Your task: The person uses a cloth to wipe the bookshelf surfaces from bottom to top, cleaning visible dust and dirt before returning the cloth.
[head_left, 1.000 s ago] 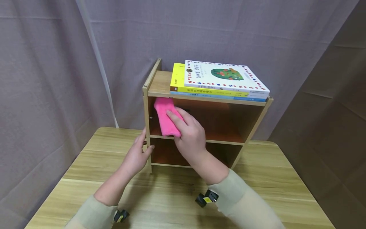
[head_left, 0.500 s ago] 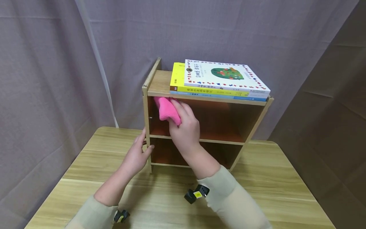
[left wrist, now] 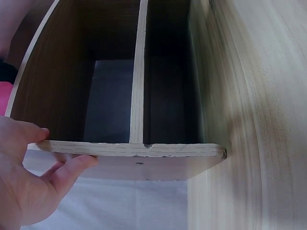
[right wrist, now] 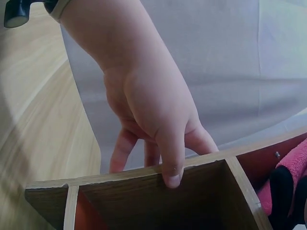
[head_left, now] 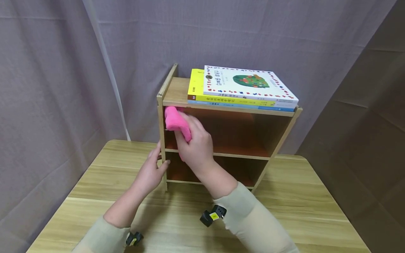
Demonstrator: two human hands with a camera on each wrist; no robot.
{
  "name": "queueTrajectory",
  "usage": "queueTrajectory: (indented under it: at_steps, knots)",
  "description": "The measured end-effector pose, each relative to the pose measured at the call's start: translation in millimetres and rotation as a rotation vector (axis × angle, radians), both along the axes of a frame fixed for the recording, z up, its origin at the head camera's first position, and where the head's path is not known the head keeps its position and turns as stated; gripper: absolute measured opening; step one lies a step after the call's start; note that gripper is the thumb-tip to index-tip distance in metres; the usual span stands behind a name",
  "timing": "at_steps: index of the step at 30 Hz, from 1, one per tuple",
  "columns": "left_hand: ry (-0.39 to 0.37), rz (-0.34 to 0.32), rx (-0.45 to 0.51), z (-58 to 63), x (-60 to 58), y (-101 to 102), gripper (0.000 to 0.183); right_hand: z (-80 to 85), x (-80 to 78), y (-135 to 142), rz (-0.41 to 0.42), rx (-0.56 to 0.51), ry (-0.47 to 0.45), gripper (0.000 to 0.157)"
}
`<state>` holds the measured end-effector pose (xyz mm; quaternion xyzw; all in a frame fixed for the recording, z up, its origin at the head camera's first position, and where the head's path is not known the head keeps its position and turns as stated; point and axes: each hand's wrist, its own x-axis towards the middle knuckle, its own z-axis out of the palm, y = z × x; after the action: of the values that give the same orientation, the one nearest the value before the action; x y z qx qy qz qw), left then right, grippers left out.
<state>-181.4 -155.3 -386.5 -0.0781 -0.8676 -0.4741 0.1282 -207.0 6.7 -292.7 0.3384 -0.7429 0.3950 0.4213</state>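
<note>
“Pink cloth (head_left: 175, 119), at the near left corner of the upper compartment (head_left: 243, 135): what holds it?”

“The right hand (head_left: 197, 142). Thumb and fingers pinch the folded cloth between them; the fingertips lie out of sight, so whether they are spread or pressed together cannot be told.”

“And the left hand (head_left: 152, 174)?”

“It grips the left side panel (head_left: 160, 121) of the wooden shelf unit (head_left: 178, 89). Note the thumb hooked over the near edge onto the inner face, and the other fingers spread apart along the outer face, as the right wrist view shows.”

“How far along is the work?”

“Judging by the pose, wiping seems to be in progress at the left wall of the upper compartment. Two steps can be counted as done: the cloth is inside, and the unit appears steadied on the table (head_left: 316, 207).”

“What is left?”

“Perhaps the middle and right of that compartment, and the lower compartment (head_left: 235, 170); neither hand is wiping there, and no surface shows whether it is finished. The stacked books (head_left: 253, 81) lie on top, touched by neither hand.”
</note>
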Motion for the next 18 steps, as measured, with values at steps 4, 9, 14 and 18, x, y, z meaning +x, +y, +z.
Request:
queueTrajectory:
  at_steps: [4, 9, 14, 18]
  knots:
    - [0.009, -0.003, -0.003, -0.6, -0.5, -1, 0.082, -1.2, 1.2, -4, 0.034, 0.005, -0.046, 0.040]
    - [0.018, 0.009, -0.012, -0.5, -1.5, 0, 0.083, -2.5, 2.2, -8, 0.096, 0.034, -0.168, 0.048]
    - [-0.001, 0.010, -0.025, -0.8, -1.1, -1, 0.079, -5.3, 1.5, -10, 0.129, 0.118, -0.249, 0.067]
    - [-0.011, 0.006, -0.038, -2.2, -0.5, -2, 0.070, -9.0, 0.6, -12, 0.137, 0.191, -0.303, 0.086]
